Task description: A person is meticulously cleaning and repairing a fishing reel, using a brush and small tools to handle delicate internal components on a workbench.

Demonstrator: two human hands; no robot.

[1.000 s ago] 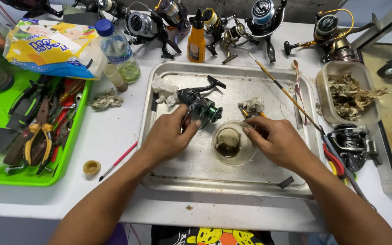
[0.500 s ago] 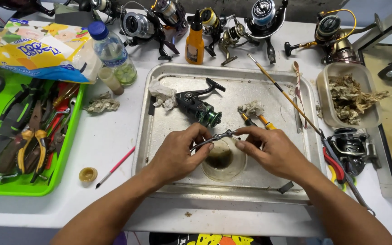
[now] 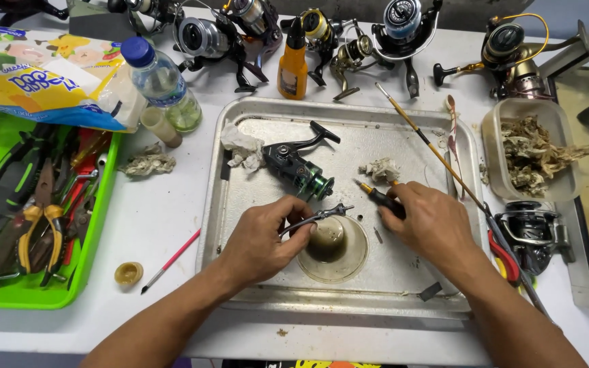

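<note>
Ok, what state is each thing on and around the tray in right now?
left hand: gripping the thin metal reel part over the small dish
right hand: closed on the screwdriver
reel body: lying on its side in the tray
water bottle: capped, upright
orange bottle: upright, nozzle on

A repair workshop for fishing reels: behind the metal tray point(image 3: 226, 204) stands a row of reels point(image 3: 403, 27), and left of it a green tool tray point(image 3: 69, 272) with pliers point(image 3: 39, 232).
</note>
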